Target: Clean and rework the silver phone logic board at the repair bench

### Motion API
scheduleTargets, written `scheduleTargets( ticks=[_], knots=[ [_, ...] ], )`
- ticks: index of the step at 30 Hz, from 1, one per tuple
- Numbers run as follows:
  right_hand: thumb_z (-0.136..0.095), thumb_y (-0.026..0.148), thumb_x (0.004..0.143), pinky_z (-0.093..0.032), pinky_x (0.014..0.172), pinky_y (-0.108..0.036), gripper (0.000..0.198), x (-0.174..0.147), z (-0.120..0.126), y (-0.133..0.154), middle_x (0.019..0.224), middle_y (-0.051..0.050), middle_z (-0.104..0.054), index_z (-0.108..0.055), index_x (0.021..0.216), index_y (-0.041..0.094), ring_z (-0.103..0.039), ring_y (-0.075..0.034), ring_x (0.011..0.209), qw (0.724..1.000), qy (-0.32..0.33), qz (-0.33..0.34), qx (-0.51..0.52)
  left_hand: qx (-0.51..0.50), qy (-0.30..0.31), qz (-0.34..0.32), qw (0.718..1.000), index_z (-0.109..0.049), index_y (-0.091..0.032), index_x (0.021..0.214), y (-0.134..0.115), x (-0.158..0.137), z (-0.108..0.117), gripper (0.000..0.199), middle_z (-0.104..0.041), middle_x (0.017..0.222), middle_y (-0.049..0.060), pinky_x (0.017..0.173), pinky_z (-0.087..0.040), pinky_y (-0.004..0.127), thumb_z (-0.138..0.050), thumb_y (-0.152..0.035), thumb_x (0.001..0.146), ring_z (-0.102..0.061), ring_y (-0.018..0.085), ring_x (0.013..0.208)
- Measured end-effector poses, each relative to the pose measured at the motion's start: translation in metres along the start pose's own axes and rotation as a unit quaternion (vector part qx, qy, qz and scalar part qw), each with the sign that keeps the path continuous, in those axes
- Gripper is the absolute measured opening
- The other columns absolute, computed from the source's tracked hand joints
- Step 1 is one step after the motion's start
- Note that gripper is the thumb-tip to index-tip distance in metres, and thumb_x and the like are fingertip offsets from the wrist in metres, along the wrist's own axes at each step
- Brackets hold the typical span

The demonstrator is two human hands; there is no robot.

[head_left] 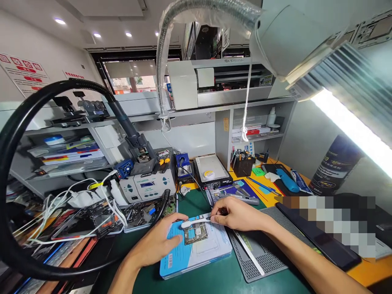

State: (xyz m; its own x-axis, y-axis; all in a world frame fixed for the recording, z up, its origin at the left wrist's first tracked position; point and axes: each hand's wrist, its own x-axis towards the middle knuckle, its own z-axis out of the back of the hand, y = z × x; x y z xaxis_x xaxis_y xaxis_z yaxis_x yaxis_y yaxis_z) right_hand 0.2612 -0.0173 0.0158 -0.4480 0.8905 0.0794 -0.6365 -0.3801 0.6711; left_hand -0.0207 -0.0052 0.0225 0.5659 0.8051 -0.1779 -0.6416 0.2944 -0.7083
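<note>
Circuit board (196, 236) lies on a blue-and-white pack (211, 250), which seems to serve as a raised base. The right hand (231, 214) pinches a white-tipped tool (196, 221) across the board's far side; the left hand (162, 241), thumb and fingers apart, sits at its left, perhaps steadying it, though whether it grips cannot be told. Beneath is a green mat (147, 275). A glowing lamp (352, 127) hangs at right, presumably for visibility; grey shelving (223, 134) lines the room's far side.
</note>
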Motion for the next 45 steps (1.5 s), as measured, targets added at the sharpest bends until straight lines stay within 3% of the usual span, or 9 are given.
scheduleTargets(
  ticks=[14, 19, 25, 30, 45],
  knots=[
    [-0.06, 0.031, 0.087, -0.038, 0.059, -0.024, 0.021, 0.001, 0.0, -0.003, 0.078, -0.001, -0.072, -0.076, 0.091, 0.018, -0.058, -0.014, 0.066, 1.0, 0.009, 0.0, -0.015, -0.013, 0.0, 0.026, 1.0, -0.055, -0.025, 0.132, 0.002, 0.004, 0.001, 0.045, -0.056, 0.139, 0.004, 0.105, -0.04, 0.037, -0.052, -0.032, 0.088, -0.054, 0.026, 0.123],
    [-0.059, 0.031, 0.089, -0.039, 0.062, -0.025, 0.021, 0.003, -0.001, -0.003, 0.081, -0.001, -0.073, -0.075, 0.09, 0.018, -0.061, -0.015, 0.069, 0.999, -0.025, -0.012, -0.035, -0.037, 0.022, 0.02, 0.999, -0.057, -0.028, 0.129, 0.004, 0.006, 0.0, 0.041, -0.061, 0.132, 0.001, 0.101, -0.043, 0.033, -0.052, -0.031, 0.088, -0.057, 0.024, 0.118],
    [-0.06, 0.029, 0.089, -0.04, 0.063, -0.025, 0.018, 0.003, -0.002, 0.005, 0.083, 0.0, -0.074, -0.075, 0.09, 0.02, -0.062, -0.015, 0.073, 0.999, -0.008, -0.013, -0.038, -0.029, -0.007, 0.054, 0.998, -0.057, -0.029, 0.129, 0.013, 0.009, -0.002, 0.041, -0.058, 0.135, 0.0, 0.1, -0.044, 0.033, -0.052, -0.034, 0.088, -0.055, 0.025, 0.12],
    [-0.061, 0.027, 0.089, -0.042, 0.073, -0.027, 0.016, 0.004, -0.002, 0.006, 0.09, -0.003, -0.075, -0.075, 0.092, 0.02, -0.064, -0.018, 0.082, 0.996, -0.047, -0.008, -0.079, -0.046, -0.011, 0.039, 0.998, -0.061, -0.027, 0.125, 0.012, 0.012, -0.001, 0.04, -0.064, 0.127, 0.001, 0.095, -0.048, 0.032, -0.053, -0.033, 0.086, -0.06, 0.026, 0.113],
    [-0.059, 0.031, 0.09, -0.042, 0.067, -0.026, 0.016, 0.006, -0.004, 0.003, 0.089, -0.001, -0.073, -0.074, 0.093, 0.024, -0.063, -0.018, 0.077, 0.996, -0.027, -0.032, -0.077, -0.039, -0.037, 0.007, 0.999, -0.063, -0.028, 0.122, 0.027, 0.01, -0.005, 0.038, -0.064, 0.127, 0.0, 0.099, -0.045, 0.032, -0.054, -0.03, 0.085, -0.058, 0.025, 0.116]
  ],
)
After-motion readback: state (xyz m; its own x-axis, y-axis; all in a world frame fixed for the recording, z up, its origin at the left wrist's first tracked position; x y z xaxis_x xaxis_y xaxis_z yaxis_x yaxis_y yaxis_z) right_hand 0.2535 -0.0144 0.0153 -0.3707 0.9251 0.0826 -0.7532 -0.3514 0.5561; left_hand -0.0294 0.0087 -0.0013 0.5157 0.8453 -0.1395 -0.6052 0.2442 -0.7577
